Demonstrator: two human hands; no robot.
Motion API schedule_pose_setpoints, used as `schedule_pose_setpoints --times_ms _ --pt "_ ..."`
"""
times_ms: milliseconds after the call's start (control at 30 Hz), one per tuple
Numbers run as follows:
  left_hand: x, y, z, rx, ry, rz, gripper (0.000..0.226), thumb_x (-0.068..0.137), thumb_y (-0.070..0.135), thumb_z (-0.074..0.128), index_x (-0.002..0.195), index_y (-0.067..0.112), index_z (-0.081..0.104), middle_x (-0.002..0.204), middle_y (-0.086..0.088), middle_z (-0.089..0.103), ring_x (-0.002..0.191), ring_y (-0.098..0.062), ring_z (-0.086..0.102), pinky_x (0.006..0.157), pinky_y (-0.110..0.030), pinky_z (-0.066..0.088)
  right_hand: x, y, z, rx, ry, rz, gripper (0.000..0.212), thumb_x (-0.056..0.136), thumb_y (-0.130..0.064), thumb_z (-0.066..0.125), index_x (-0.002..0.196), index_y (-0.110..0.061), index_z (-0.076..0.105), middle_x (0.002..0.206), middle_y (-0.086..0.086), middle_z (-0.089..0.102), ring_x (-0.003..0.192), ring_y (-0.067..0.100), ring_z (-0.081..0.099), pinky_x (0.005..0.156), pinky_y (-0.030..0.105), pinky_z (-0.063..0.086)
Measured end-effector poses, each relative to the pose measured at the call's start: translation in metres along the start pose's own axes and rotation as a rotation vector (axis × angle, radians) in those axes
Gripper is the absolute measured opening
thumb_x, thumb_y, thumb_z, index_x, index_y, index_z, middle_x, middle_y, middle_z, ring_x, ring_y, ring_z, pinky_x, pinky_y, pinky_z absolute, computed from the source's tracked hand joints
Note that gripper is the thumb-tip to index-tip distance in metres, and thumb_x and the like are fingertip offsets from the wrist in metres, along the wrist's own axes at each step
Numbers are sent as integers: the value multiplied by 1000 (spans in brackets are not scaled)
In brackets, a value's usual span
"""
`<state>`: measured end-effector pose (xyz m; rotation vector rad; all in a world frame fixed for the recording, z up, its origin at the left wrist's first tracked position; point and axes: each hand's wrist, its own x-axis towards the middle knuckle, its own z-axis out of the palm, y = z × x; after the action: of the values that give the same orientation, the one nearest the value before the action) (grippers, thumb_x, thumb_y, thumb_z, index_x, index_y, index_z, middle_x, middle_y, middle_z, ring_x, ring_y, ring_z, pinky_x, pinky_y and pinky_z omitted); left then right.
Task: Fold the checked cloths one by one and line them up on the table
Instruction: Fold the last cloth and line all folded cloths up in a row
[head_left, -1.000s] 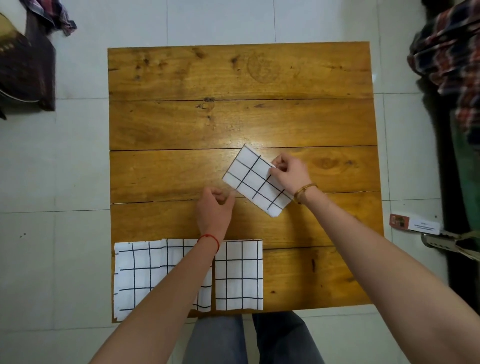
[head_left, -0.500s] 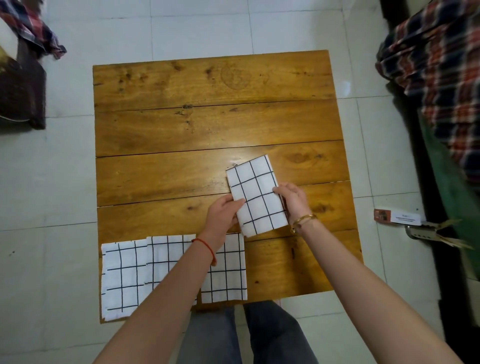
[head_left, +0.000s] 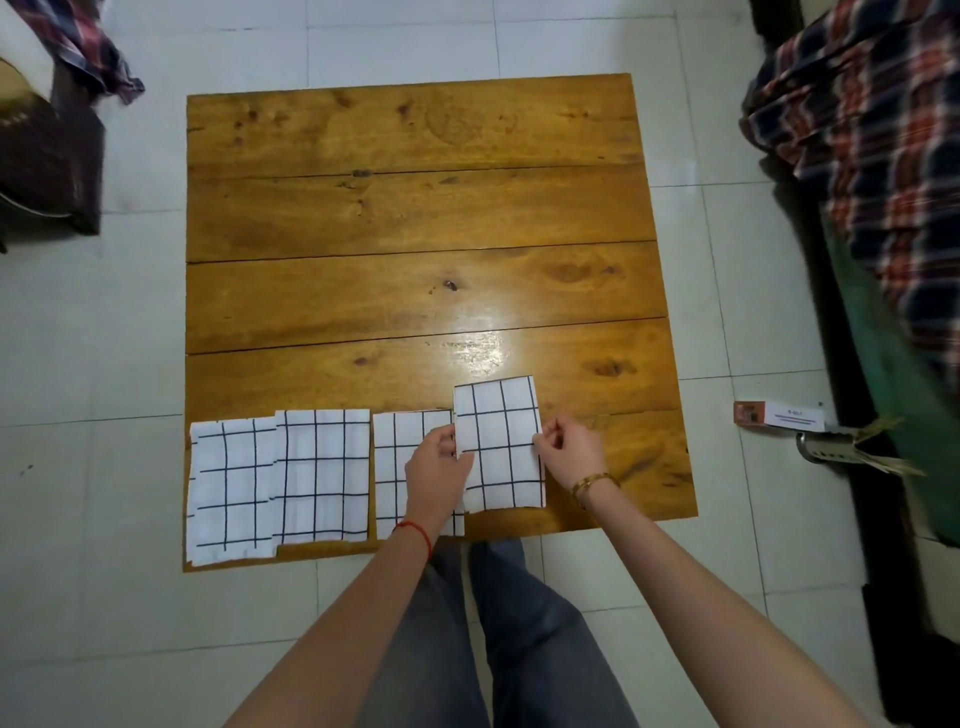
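Note:
A folded white cloth with a black check (head_left: 498, 447) lies near the front edge of the wooden table (head_left: 415, 208), at the right end of a row. My left hand (head_left: 436, 467) pinches its left edge and my right hand (head_left: 569, 449) pinches its right edge. Three more folded checked cloths lie in the row to its left: one at the table's left corner (head_left: 231, 488), one beside it (head_left: 324, 473), and a third (head_left: 397, 462) partly under my left hand. The held cloth sits slightly farther back than the others.
The table stands on a white tiled floor. A plaid fabric (head_left: 872, 135) lies on green furniture to the right, and a small carton (head_left: 779, 415) lies on the floor there. A dark seat (head_left: 47, 156) with another plaid cloth is at the far left.
Both hands have turned the folded cloth upright and carried it from the table's middle toward me, to the right end of the row of folded cloths.

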<state>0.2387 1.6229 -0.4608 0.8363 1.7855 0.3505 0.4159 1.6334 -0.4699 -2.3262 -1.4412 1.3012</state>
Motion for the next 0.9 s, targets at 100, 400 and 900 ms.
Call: schedule_pose_setpoints --times_ms 100,400,900 --pt "-12 -10 5 9 -12 16 53 91 12 63 141 13 45 134 -8 57 118 -21 57 97 -26 46 -7 8 9 -38 -17 46 6 88 -19 55 83 -18 52 68 -2 56 67 15 54 63 29 48" --pt "-23 -28 9 31 -82 76 58 92 14 61 145 15 37 142 -6 49 123 -17 51 96 -20 40 -20 27 18 -86 -7 42 4 88 -18 52 85 -20 50 71 -1 58 72 20 59 62 28 47" --pt "-38 -53 16 848 120 423 58 96 15 46 150 11 25 152 -5 31 136 -17 32 113 -28 30 -39 41 32 -579 197 -295 57 76 -12 65 131 -5 50 122 14 53 109 27 51 85 35 51"
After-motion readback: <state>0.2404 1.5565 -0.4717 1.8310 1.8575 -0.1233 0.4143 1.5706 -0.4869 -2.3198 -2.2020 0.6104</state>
